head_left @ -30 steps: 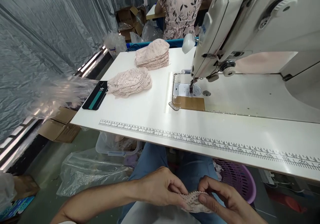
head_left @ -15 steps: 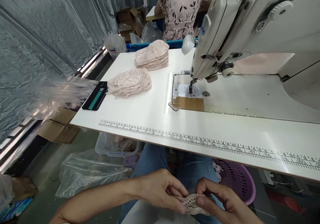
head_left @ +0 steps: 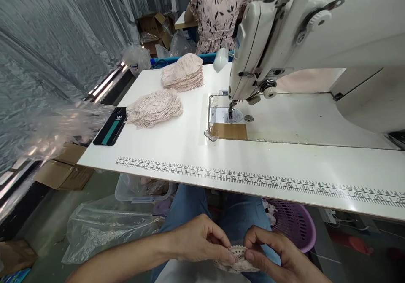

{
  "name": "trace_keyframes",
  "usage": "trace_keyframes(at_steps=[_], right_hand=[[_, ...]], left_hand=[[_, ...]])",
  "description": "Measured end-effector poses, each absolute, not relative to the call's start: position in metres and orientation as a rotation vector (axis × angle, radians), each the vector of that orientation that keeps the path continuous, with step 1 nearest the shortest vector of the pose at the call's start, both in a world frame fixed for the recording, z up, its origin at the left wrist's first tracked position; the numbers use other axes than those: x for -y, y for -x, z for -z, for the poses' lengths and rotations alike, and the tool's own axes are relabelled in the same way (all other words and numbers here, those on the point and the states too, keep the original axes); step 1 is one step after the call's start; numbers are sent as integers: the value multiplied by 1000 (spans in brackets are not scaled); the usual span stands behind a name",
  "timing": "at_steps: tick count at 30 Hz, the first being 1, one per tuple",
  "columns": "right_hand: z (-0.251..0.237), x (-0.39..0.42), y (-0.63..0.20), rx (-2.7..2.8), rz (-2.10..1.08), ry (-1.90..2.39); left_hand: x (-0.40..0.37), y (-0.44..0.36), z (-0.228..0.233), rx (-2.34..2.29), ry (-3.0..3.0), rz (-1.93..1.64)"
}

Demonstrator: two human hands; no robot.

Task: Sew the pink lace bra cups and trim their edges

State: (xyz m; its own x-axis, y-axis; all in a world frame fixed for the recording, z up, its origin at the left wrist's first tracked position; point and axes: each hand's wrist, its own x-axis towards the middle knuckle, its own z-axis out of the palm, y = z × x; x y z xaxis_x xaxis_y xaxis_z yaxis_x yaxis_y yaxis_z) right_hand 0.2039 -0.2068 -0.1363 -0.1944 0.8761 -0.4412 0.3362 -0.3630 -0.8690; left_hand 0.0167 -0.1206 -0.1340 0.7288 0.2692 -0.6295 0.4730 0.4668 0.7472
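Observation:
Over my lap, below the table's front edge, a piece of beige lace (head_left: 238, 261) is stretched between my two hands. My left hand (head_left: 199, 240) pinches its left end between thumb and fingers. The other end is gripped by my right hand (head_left: 272, 253), thumb on top. Part of the lace hangs down and is hidden behind the fingers. On the white table (head_left: 190, 152) lie two stacks of similar pale pink lace, a nearer stack (head_left: 155, 108) and a farther stack (head_left: 183, 73).
A white sewing machine (head_left: 253, 51) fills the table's right side. A dark phone (head_left: 110, 126) lies at the left edge. Beneath stand a clear plastic bin (head_left: 142, 196) and a purple basket (head_left: 294, 224). Another person (head_left: 218, 17) is beyond the table.
The lace has been turned in my fingers, and its holed edge now faces up between them. My view has shifted slightly, so table and machine appear farther left.

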Motion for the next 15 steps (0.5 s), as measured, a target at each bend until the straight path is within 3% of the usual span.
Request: trace_keyframes(at_steps=[9, 15], right_hand=[[127, 209, -198, 1534, -1333, 1731], [128, 211, -210, 1526, -1483, 1731]], left_hand=[[129, -32, 149, -723, -978, 175], [131, -42, 140, -752, -1002, 124]])
